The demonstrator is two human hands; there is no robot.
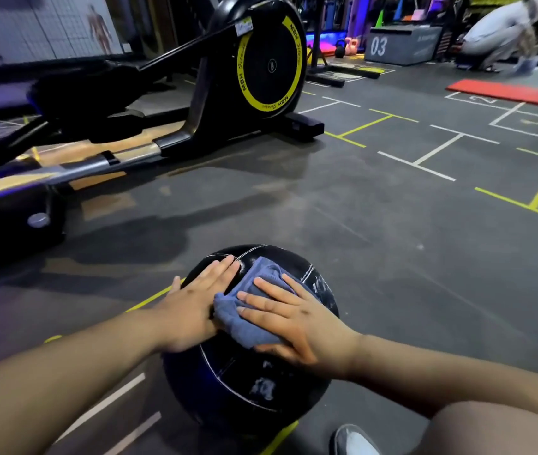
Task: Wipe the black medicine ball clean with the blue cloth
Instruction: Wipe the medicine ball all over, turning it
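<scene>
Black medicine ball [248, 382], likely heavy and apt to roll: left grip [192, 310], flat and wide, steadies its top; right grip [297, 323] alongside, fingers spread, presses limp blue cloth [244, 326].

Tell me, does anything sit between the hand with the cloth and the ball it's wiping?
Nothing visible. The right hand presses the crumpled blue cloth directly onto the top of the black stitched medicine ball; the left hand lies flat on the ball beside it.
</scene>
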